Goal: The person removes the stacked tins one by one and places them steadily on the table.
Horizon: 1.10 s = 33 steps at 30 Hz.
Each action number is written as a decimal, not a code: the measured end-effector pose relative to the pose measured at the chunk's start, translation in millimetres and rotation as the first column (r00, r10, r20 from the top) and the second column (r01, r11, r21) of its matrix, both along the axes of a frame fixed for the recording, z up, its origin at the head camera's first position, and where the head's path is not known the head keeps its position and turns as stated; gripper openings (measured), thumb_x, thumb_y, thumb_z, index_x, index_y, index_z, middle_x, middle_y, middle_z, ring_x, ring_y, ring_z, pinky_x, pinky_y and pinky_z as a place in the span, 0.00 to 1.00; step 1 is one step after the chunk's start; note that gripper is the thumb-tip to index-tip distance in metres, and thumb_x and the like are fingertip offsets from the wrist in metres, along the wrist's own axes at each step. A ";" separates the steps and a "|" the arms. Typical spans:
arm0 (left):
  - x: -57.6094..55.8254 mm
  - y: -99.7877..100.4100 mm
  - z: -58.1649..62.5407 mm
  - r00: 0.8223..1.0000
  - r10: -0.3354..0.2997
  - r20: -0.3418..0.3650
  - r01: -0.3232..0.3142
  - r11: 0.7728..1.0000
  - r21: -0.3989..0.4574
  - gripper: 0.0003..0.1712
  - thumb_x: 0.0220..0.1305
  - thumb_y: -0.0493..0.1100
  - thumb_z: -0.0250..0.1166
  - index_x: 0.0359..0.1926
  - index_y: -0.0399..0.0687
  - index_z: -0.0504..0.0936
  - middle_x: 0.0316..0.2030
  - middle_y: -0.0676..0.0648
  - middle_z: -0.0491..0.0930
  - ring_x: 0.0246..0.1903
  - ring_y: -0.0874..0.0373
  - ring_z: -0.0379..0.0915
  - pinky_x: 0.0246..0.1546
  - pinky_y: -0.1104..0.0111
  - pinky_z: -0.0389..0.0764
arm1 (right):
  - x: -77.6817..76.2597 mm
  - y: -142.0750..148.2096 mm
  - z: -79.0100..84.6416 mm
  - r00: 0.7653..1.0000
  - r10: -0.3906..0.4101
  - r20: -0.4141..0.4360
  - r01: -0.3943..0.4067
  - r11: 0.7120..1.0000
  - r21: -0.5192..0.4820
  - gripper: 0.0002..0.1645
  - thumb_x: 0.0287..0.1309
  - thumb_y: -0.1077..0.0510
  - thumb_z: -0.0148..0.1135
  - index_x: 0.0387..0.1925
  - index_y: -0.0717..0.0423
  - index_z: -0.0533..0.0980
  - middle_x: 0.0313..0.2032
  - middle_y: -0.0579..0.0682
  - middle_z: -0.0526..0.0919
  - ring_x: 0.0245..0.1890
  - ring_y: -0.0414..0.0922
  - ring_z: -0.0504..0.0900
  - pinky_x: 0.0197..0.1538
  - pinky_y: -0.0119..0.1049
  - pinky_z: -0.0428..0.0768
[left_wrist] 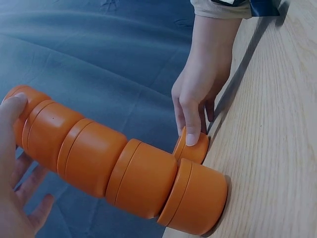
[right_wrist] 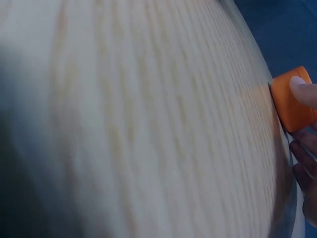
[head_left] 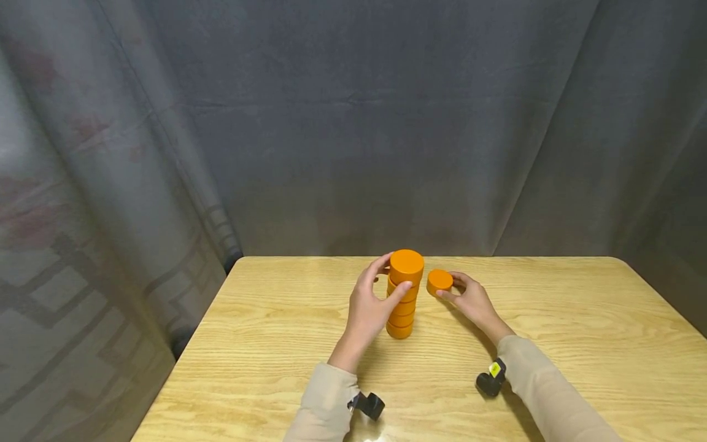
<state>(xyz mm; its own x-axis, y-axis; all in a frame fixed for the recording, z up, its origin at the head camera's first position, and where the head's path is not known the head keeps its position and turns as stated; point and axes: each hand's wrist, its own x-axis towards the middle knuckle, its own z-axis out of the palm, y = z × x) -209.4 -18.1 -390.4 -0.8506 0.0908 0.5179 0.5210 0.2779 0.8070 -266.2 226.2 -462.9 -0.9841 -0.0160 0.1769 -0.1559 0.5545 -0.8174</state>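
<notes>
Several round orange lidded jars stand in one upright stack on the table, their lid seams showing in the left wrist view. My left hand grips the top jar, thumb on its near side and fingers behind. The upper jars sit slightly off line with those below. To the right of the stack, my right hand pinches a single orange jar between thumb and fingers. That jar is low at the tabletop in the right wrist view, with the thumb pressed on its side.
The light wood table has rounded far corners. Grey curtains hang right behind its far edge and along the left side. A black wrist camera sits at the left cuff, and another at the right cuff.
</notes>
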 end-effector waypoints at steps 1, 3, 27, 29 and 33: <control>0.6 0.4 0.2 1.000 0.005 -0.007 -0.005 1.000 -0.009 0.33 0.62 0.53 0.71 0.66 0.56 0.73 0.55 0.55 0.77 0.53 0.59 0.72 0.59 0.55 0.70 | -0.1 0.6 -0.3 1.000 0.003 -0.001 -0.003 1.000 0.001 0.36 0.60 0.59 0.69 0.63 0.74 0.66 0.58 0.73 0.74 0.60 0.67 0.72 0.64 0.57 0.67; 1.6 1.1 0.6 1.000 0.016 -0.019 -0.016 1.000 -0.026 0.33 0.63 0.53 0.70 0.67 0.55 0.72 0.55 0.55 0.77 0.53 0.58 0.72 0.58 0.54 0.71 | -0.2 1.5 -0.5 1.000 0.007 0.002 -0.007 1.000 0.009 0.36 0.61 0.58 0.69 0.63 0.74 0.66 0.59 0.73 0.73 0.61 0.67 0.72 0.65 0.57 0.67; -2.0 -9.5 -1.2 0.998 -0.050 -0.036 0.046 0.992 -0.119 0.37 0.64 0.53 0.68 0.71 0.56 0.66 0.59 0.54 0.74 0.56 0.58 0.71 0.57 0.53 0.73 | 7.2 8.3 4.1 0.999 -0.006 -0.045 0.008 0.999 0.054 0.41 0.60 0.56 0.70 0.67 0.72 0.63 0.58 0.72 0.74 0.57 0.69 0.73 0.60 0.61 0.70; -2.8 -11.9 -1.5 0.998 -0.065 -0.014 0.063 0.990 -0.128 0.37 0.64 0.53 0.69 0.71 0.56 0.66 0.59 0.55 0.74 0.56 0.59 0.70 0.57 0.56 0.73 | 9.1 8.1 5.3 0.999 -0.008 -0.050 0.011 0.999 0.053 0.41 0.60 0.56 0.70 0.67 0.72 0.63 0.58 0.72 0.73 0.57 0.69 0.73 0.60 0.61 0.71; -4.9 -16.1 -2.0 0.996 -0.089 0.013 0.090 0.985 -0.144 0.37 0.63 0.53 0.69 0.71 0.57 0.66 0.60 0.56 0.73 0.56 0.59 0.70 0.57 0.58 0.72 | 12.1 7.6 8.9 0.998 -0.030 -0.056 0.033 0.998 0.045 0.41 0.61 0.54 0.70 0.67 0.71 0.64 0.59 0.72 0.73 0.58 0.68 0.72 0.60 0.60 0.71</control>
<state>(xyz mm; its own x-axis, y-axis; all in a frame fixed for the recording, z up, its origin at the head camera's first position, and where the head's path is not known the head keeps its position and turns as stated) -214.3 -34.2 -392.4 -0.8387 0.2405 0.4886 0.5444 0.3441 0.7650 -254.1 233.8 -454.0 -0.9730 0.0054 0.2307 -0.1820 0.5969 -0.7814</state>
